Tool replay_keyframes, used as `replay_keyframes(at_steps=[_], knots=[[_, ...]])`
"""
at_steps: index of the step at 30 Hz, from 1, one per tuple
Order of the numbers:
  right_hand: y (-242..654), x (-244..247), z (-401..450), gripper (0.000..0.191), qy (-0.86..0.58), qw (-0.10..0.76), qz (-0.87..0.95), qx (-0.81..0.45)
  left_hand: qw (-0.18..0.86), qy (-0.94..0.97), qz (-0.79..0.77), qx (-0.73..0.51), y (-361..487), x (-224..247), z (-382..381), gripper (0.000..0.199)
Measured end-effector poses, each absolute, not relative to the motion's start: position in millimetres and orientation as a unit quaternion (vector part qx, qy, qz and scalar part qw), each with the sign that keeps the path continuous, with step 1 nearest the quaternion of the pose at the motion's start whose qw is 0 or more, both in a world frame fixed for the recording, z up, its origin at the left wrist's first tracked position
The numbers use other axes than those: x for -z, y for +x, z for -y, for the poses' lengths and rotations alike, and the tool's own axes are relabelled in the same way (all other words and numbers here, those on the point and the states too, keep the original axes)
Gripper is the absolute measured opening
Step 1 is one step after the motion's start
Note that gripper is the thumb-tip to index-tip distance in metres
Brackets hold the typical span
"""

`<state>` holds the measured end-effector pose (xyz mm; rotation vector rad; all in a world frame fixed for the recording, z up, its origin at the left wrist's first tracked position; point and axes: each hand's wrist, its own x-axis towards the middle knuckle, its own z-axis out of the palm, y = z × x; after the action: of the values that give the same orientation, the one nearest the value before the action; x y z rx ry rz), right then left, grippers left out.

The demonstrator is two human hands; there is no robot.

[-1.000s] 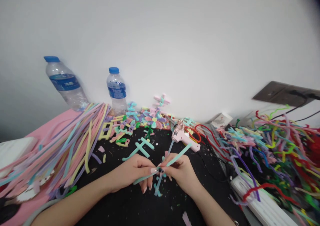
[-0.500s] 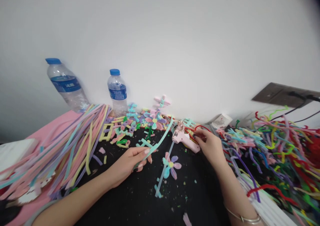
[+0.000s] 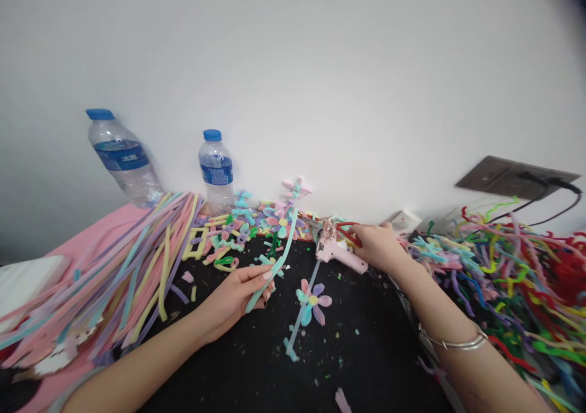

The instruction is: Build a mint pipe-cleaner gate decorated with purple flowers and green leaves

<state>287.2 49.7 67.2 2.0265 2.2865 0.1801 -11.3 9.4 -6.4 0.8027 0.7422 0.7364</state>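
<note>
My left hand [image 3: 242,294] pinches a mint-green pipe cleaner [image 3: 289,242], which slants up to the right above the black work surface. Beyond the glue gun, my right hand [image 3: 378,245] has its fingers closed around the red handles of scissors [image 3: 345,225], whose blades are partly hidden among small pieces. The pink glue gun [image 3: 339,254] lies beside my right fingers, a translucent glue stick [image 3: 304,315] reaching from its back toward me. Next to that stick lies a pastel flower [image 3: 314,301] with a yellow centre. A short blue piece [image 3: 290,351] sits by the stick's near end.
Long pastel pipe cleaners [image 3: 141,260] are heaped at left, bright ones [image 3: 517,279] at right. Several small shaped pieces [image 3: 229,236] line the back. Two bottles [image 3: 121,157] [image 3: 217,172] stand against the wall. Black cables [image 3: 565,187] plug into a wall socket [image 3: 503,177].
My right hand has moved slightly left and closed on the red scissor handles. The pipe cleaner in my left hand has swung more upright, its tip shifting left.
</note>
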Motion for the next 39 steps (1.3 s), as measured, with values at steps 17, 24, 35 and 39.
replay_keyframes(at_steps=[17,24,35,39], knots=[[320.5,-96.1,-9.1,0.019,0.788,-0.081,-0.606,-0.077,0.705,0.452,-0.384,-0.389,-8.9,5.7,-10.0,0.03],[272.3,-70.2,20.7,0.018,0.648,-0.331,-0.594,0.342,0.456,0.635,-0.472,-0.408,-15.0,0.4,-8.0,0.027],[230.0,-22.9,32.1,0.029,0.629,-0.337,-0.617,0.332,0.385,0.644,-0.497,-0.436,-16.3,-0.4,-7.7,0.027],[226.1,-27.6,39.3,0.023,0.68,-0.244,-0.654,0.221,0.393,0.633,-0.491,-0.451,-15.6,-2.2,-5.9,0.018]])
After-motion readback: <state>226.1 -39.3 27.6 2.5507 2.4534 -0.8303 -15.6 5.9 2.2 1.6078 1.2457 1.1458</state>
